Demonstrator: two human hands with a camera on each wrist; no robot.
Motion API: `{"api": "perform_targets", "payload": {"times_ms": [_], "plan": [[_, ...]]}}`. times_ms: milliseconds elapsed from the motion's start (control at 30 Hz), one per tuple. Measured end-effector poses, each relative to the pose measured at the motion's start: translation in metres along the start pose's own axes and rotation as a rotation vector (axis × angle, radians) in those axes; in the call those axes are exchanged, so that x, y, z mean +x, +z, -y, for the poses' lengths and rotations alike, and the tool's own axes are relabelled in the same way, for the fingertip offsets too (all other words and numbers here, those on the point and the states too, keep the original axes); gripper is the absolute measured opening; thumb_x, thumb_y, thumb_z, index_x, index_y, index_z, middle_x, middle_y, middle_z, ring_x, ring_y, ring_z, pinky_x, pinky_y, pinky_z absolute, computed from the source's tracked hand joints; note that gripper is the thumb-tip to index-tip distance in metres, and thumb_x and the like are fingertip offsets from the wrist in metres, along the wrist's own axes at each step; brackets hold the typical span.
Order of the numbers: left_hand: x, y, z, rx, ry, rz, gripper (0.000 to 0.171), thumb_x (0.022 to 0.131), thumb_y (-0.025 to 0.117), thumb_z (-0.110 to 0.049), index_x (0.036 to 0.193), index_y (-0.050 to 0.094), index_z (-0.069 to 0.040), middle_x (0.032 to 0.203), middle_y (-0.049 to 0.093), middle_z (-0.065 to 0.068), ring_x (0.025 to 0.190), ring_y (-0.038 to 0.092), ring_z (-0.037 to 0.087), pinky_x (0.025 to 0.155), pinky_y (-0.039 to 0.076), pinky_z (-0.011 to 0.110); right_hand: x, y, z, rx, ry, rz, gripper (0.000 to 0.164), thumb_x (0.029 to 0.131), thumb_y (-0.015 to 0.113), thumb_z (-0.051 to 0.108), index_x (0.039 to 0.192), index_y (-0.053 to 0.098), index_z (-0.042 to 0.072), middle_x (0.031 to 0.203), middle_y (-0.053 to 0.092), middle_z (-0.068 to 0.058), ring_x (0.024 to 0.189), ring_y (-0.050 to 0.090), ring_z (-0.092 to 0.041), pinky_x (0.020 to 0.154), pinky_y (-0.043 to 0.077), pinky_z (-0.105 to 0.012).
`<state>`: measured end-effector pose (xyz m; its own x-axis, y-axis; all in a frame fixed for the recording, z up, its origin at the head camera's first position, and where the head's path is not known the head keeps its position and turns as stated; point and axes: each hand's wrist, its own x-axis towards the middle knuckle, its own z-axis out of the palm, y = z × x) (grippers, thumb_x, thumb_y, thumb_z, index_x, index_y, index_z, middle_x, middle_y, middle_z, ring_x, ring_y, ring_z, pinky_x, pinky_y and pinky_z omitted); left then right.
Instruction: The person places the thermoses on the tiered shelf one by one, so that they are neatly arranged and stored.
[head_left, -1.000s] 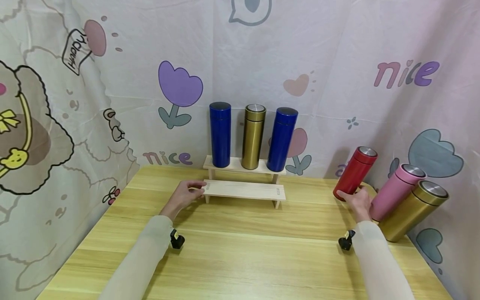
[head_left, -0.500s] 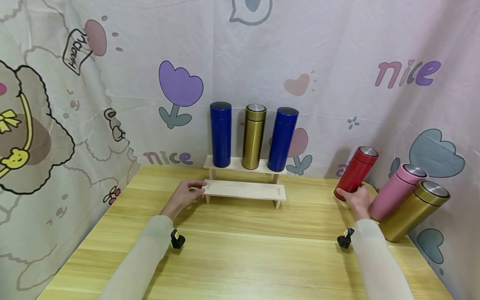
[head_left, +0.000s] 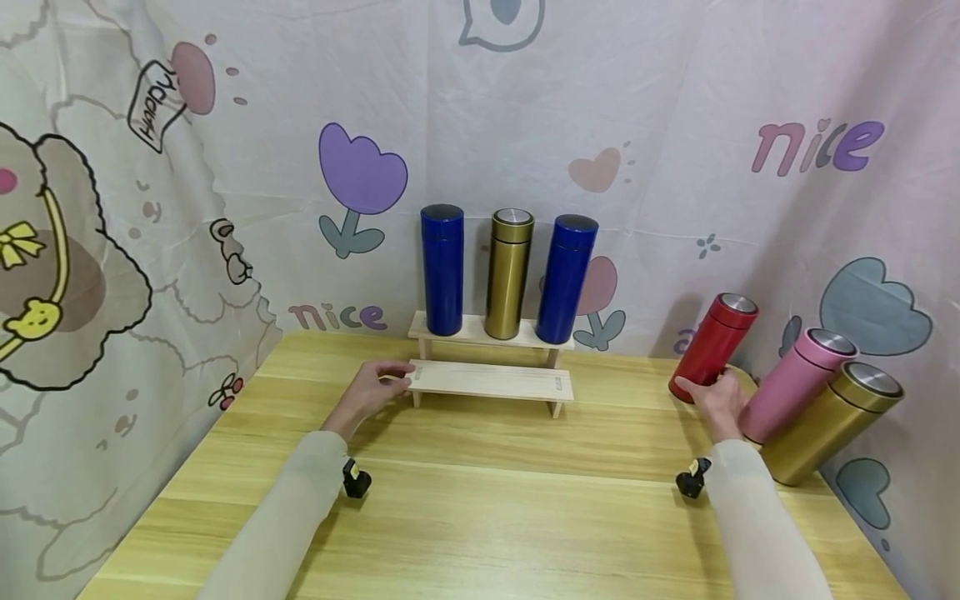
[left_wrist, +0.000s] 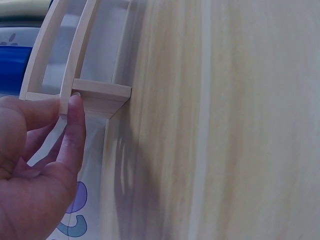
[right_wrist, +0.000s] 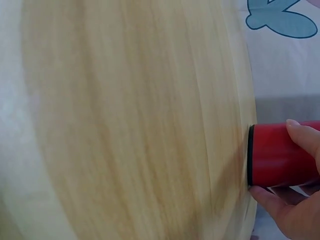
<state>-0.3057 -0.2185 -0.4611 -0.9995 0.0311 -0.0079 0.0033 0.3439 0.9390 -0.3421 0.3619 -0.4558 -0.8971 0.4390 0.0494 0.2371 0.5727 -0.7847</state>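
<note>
My left hand (head_left: 369,392) pinches the left end of the lower board of a pale wooden two-step rack (head_left: 491,380). In the left wrist view, thumb and fingers (left_wrist: 75,130) lie on either side of the board's end. At the right, my right hand (head_left: 716,402) holds a red thermos flask (head_left: 715,342) low on its body. The right wrist view shows the thumb along one side of the red flask (right_wrist: 280,155) and fingers under the other, its dark base close to the table. The flask stands upright with a silver-topped lid.
On the rack's upper step stand a blue flask (head_left: 442,271), a gold flask (head_left: 509,275) and another blue flask (head_left: 566,279). Beside my right hand are a pink flask (head_left: 797,387) and a larger gold flask (head_left: 832,425). A printed curtain (head_left: 660,100) hangs behind the wooden table (head_left: 487,517).
</note>
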Motion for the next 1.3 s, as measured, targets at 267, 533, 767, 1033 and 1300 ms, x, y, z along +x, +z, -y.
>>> {"api": "perform_targets", "payload": {"times_ms": [267, 533, 767, 1033, 1300], "plan": [[0.0, 0.001, 0.002, -0.007, 0.002, 0.012, 0.033, 0.1, 0.064, -0.002, 0.132, 0.065, 0.005, 0.134, 0.062, 0.029, 0.085, 0.069, 0.011, 0.083, 0.064, 0.032, 0.001, -0.003, 0.009, -0.037, -0.015, -0.006, 0.082, 0.096, 0.07, 0.037, 0.153, 0.033, -0.007, 0.152, 0.046, -0.034, 0.134, 0.046, -0.048, 0.116, 0.04, -0.062], [-0.001, 0.001, 0.0, -0.029, 0.007, 0.009, 0.035, 0.099, 0.065, -0.001, 0.133, 0.064, 0.007, 0.136, 0.061, 0.031, 0.085, 0.07, 0.012, 0.083, 0.064, 0.034, 0.0, -0.003, 0.023, -0.041, -0.081, -0.009, 0.082, 0.093, 0.074, 0.037, 0.151, 0.035, -0.007, 0.148, 0.049, -0.034, 0.131, 0.048, -0.047, 0.113, 0.044, -0.06], [-0.002, 0.001, 0.0, -0.019, 0.009, 0.013, 0.035, 0.099, 0.065, -0.002, 0.133, 0.064, 0.006, 0.138, 0.06, 0.03, 0.086, 0.07, 0.012, 0.083, 0.065, 0.034, -0.009, -0.003, 0.035, -0.025, -0.118, 0.039, 0.081, 0.094, 0.074, 0.036, 0.152, 0.035, -0.005, 0.148, 0.049, -0.032, 0.13, 0.049, -0.046, 0.112, 0.047, -0.06], [0.0, 0.0, 0.001, 0.01, 0.022, 0.006, 0.033, 0.1, 0.064, -0.002, 0.132, 0.065, 0.006, 0.136, 0.062, 0.03, 0.085, 0.07, 0.012, 0.08, 0.064, 0.031, -0.017, -0.003, 0.052, -0.023, -0.188, 0.055, 0.078, 0.092, 0.077, 0.038, 0.146, 0.043, -0.006, 0.14, 0.056, -0.032, 0.123, 0.055, -0.045, 0.101, 0.052, -0.054], [0.0, 0.0, 0.0, 0.016, 0.028, 0.008, 0.033, 0.099, 0.065, -0.002, 0.131, 0.066, 0.007, 0.136, 0.062, 0.03, 0.084, 0.07, 0.012, 0.08, 0.064, 0.031, -0.023, -0.002, 0.06, 0.002, -0.244, 0.111, 0.079, 0.092, 0.078, 0.032, 0.151, 0.038, -0.002, 0.142, 0.053, -0.031, 0.125, 0.053, -0.046, 0.104, 0.053, -0.058]]}}
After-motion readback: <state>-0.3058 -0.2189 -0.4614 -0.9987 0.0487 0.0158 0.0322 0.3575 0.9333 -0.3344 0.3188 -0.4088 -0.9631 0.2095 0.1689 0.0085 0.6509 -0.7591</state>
